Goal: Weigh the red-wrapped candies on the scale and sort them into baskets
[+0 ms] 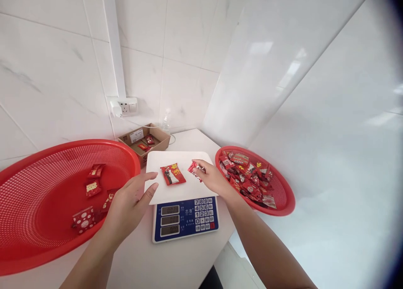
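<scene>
A digital scale [185, 219] with a white weighing plate [176, 195] stands in front of me. On the plate lies a red candy packet [173, 174] with a printed figure and yellow lettering. My right hand [209, 177], over the plate's right side, pinches a smaller red-and-white packet [194, 168] between thumb and fingers. At the plate's left edge, my left hand [132, 203] has thumb and fingers apart and holds nothing. It partly hides a red packet [108, 200] in the basket behind it. The scale's display digits are too faint to read surely.
A large red basket [31, 154] on the left holds several packets. Another red basket [288, 200] on the right holds a heap of them. Behind the scale sit a cardboard box [162, 142] with packets and a clear bottle [166, 120]. A plug occupies the wall socket [126, 107].
</scene>
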`<state>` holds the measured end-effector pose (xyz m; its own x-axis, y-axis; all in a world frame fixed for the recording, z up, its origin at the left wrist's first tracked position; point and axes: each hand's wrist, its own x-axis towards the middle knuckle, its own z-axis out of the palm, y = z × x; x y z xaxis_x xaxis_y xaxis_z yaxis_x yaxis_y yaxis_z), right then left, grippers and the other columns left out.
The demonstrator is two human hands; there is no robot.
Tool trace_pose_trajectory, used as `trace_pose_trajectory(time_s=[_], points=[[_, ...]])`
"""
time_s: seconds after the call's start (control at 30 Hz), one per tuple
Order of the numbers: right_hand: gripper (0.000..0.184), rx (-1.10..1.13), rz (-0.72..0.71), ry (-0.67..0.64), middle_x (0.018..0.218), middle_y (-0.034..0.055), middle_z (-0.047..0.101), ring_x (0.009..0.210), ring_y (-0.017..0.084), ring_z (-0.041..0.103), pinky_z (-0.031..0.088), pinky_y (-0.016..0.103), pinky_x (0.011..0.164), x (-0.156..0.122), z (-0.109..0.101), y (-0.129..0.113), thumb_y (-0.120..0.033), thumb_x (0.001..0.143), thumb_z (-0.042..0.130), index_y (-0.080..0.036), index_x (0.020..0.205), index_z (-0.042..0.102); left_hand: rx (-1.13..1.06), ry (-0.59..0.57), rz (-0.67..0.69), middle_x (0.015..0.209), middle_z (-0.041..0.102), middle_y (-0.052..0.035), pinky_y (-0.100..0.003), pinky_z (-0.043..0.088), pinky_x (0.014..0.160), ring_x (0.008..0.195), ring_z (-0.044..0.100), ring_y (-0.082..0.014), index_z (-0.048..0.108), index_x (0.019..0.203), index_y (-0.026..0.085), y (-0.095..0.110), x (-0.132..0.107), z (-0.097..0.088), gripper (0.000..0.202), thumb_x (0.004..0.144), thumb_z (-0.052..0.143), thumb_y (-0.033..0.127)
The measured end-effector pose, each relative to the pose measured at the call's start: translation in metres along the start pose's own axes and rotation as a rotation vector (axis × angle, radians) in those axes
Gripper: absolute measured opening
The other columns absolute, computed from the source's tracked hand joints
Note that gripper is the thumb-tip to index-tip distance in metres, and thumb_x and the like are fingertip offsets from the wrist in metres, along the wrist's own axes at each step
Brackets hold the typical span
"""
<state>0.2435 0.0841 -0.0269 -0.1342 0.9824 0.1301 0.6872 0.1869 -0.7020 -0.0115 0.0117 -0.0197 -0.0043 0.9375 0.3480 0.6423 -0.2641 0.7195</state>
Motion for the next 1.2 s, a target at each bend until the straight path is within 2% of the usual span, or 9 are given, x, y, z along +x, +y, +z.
trace_pose_trajectory(time_s=[0.17, 0.27, 0.37, 0.47, 0.67, 0.8, 0.9, 1.0, 1.2], points=[[0.044, 0.078, 0.021, 0.018, 0.098, 0.0046, 0.069, 0.075, 0.014, 0.064, 0.051, 0.032, 0.078, 0.003, 0.012, 0.008, -0.034, 0.087, 0.049, -0.02, 0.129, 0.054, 0.028, -0.006, 0.009, 0.115, 0.071, -0.0054, -0.034, 0.053, 0.088, 0.109, 0.065, -0.0241, 0.066, 0.107, 0.025, -0.001, -0.001, 0.001, 0.041, 0.086, 0.045, 0.053], [0.046, -0.006, 0.003, 0.073, 0.115, 0.009, 0.067, 0.1, 0.018, 0.064, 0.048, 0.034, 0.09, 0.006, 0.015, 0.017, -0.029, 0.089, 0.046, -0.021, 0.134, 0.049, 0.04, 0.011, 0.028, 0.116, 0.071, -0.0051, -0.032, 0.053, 0.087, 0.109, 0.065, -0.0234, 0.066, 0.107, 0.025, -0.002, 0.0, 0.001, 0.041, 0.087, 0.045, 0.054], [0.046, -0.175, -0.033, 0.147, 0.131, 0.0112, 0.059, 0.12, 0.021, 0.054, 0.041, 0.037, 0.102, 0.003, 0.007, 0.026, -0.029, 0.09, 0.045, -0.02, 0.135, 0.049, 0.044, 0.01, 0.004, 0.117, 0.07, -0.0045, -0.031, 0.054, 0.084, 0.106, 0.066, -0.0228, 0.065, 0.108, 0.026, -0.004, 0.0, 0.0, 0.042, 0.086, 0.045, 0.055], [0.045, -0.29, -0.006, 0.165, 0.135, 0.0103, 0.056, 0.124, 0.021, 0.051, 0.037, 0.036, 0.105, -0.007, -0.017, 0.039, -0.03, 0.09, 0.045, -0.018, 0.132, 0.051, 0.054, -0.006, -0.045, 0.117, 0.07, -0.0033, -0.032, 0.053, 0.085, 0.106, 0.065, -0.023, 0.065, 0.109, 0.028, -0.004, 0.0, -0.001, 0.042, 0.086, 0.044, 0.056], [0.043, -0.607, 0.488, 0.04, 0.128, 0.0141, 0.06, 0.117, 0.03, 0.055, 0.041, 0.038, 0.095, -0.035, -0.091, 0.089, -0.034, 0.09, 0.045, -0.017, 0.129, 0.054, 0.134, -0.069, -0.189, 0.122, 0.067, -0.0003, -0.032, 0.053, 0.07, 0.094, 0.069, -0.0238, 0.062, 0.113, 0.034, -0.005, 0.002, -0.001, 0.046, 0.082, 0.042, 0.061], [0.045, -0.59, 0.634, -0.114, 0.111, 0.0132, 0.068, 0.102, 0.031, 0.063, 0.046, 0.037, 0.084, -0.05, -0.118, 0.121, -0.039, 0.078, 0.062, -0.019, 0.119, 0.062, 0.17, -0.094, -0.219, 0.121, 0.067, -0.0015, -0.033, 0.052, 0.07, 0.088, 0.068, -0.0239, 0.062, 0.113, 0.034, -0.006, 0.005, 0.003, 0.049, 0.079, 0.04, 0.062], [0.063, -0.528, 0.631, -0.206, 0.127, 0.0115, 0.061, 0.109, 0.029, 0.06, 0.046, 0.035, 0.087, -0.053, -0.12, 0.136, -0.046, 0.072, 0.069, -0.022, 0.129, 0.056, 0.184, -0.119, -0.22, 0.12, 0.068, -0.0019, -0.031, 0.052, 0.066, 0.078, 0.068, -0.0217, 0.061, 0.115, 0.033, -0.006, 0.006, 0.006, 0.05, 0.08, 0.04, 0.061], [0.076, -0.502, 0.629, -0.203, 0.143, 0.0129, 0.048, 0.12, 0.03, 0.053, 0.042, 0.036, 0.094, -0.051, -0.116, 0.146, -0.043, 0.071, 0.07, -0.023, 0.14, 0.045, 0.225, -0.138, -0.236, 0.121, 0.067, -0.0022, -0.03, 0.051, 0.06, 0.071, 0.067, -0.0207, 0.059, 0.118, 0.033, -0.008, 0.006, 0.005, 0.05, 0.082, 0.039, 0.061], [0.067, -0.468, 0.623, -0.065, 0.122, 0.0139, 0.063, 0.107, 0.027, 0.06, 0.044, 0.033, 0.087, -0.049, -0.112, 0.159, -0.016, 0.072, 0.064, -0.02, 0.136, 0.047, 0.254, -0.094, -0.181, 0.118, 0.069, -0.0033, -0.031, 0.054, 0.064, 0.091, 0.069, -0.026, 0.061, 0.114, 0.032, -0.01, 0.006, 0.004, 0.046, 0.084, 0.04, 0.059]])
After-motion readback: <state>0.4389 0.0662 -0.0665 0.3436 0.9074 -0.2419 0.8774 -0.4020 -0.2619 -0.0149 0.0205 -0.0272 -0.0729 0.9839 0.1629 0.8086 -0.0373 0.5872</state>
